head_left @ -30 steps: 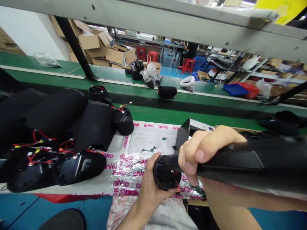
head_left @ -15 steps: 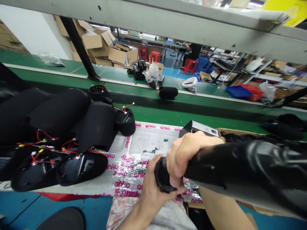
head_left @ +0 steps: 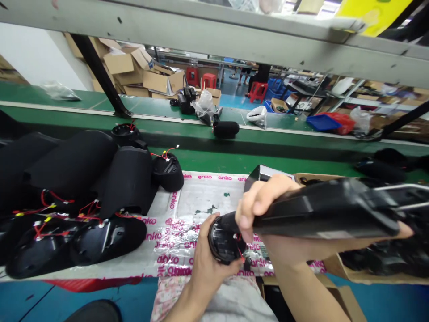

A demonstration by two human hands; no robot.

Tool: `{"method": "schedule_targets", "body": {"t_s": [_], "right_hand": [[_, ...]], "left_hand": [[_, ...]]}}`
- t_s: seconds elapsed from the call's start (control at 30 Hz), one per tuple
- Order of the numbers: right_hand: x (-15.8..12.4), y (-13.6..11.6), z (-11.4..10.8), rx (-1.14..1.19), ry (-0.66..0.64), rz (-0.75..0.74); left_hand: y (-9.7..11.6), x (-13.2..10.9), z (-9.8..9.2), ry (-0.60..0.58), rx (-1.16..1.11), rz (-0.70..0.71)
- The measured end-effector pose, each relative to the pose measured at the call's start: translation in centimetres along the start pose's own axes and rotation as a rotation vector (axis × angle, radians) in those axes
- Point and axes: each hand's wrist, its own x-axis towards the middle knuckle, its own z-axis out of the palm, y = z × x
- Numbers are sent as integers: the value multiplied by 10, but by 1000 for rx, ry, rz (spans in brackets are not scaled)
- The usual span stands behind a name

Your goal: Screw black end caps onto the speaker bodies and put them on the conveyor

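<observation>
My left hand [head_left: 208, 261] is wrapped round a black speaker housing [head_left: 224, 239], its open end facing up and a red wire showing inside. My right hand [head_left: 264, 199] grips a long black hand tool [head_left: 321, 212] whose exact kind I cannot make out. The tool's narrow end points at the housing's rim, and whether it touches is hidden by my fingers. Both are above the work surface wrapped in pink-lettered film [head_left: 191, 201]. On the left lie several black fabric-covered speaker shells [head_left: 127, 179] with red and yellow wires.
A silver-and-black box [head_left: 268, 172] stands behind my right hand. At the right, a cardboard box [head_left: 335, 268] holds black parts. Across the green bench [head_left: 201, 156] lie a small black cylinder [head_left: 226, 129] and plastic bags [head_left: 204, 105]. A grey beam [head_left: 201, 31] crosses overhead.
The black tool has swung, so its far end with metal rods now shows. The housing has tilted, exposing its inside and the red wire. The whole view has shifted slightly.
</observation>
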Motion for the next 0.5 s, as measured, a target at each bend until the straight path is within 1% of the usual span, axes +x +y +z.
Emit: {"method": "schedule_targets", "body": {"t_s": [0.1,0.17,0.23,0.33,0.4,0.43,0.5], "right_hand": [[-17,-20,-22,-99,208,-157],[-28,-30,-42,-186,293,-264],[-38,-31,-64,-277,375,-345],[-51,-15,-94,-398,315,-336],[-59,2,-106,-415,247,-323],[-61,10,-110,-404,242,-320],[-65,23,-113,-355,309,-336]], "left_hand": [[5,3,1,31,-24,18],[6,4,2,47,-51,21],[7,3,2,42,-71,-1],[6,0,3,38,-97,-44],[5,-1,3,68,-125,-79],[5,-2,4,84,-136,-94],[4,-2,3,92,-143,-98]]}}
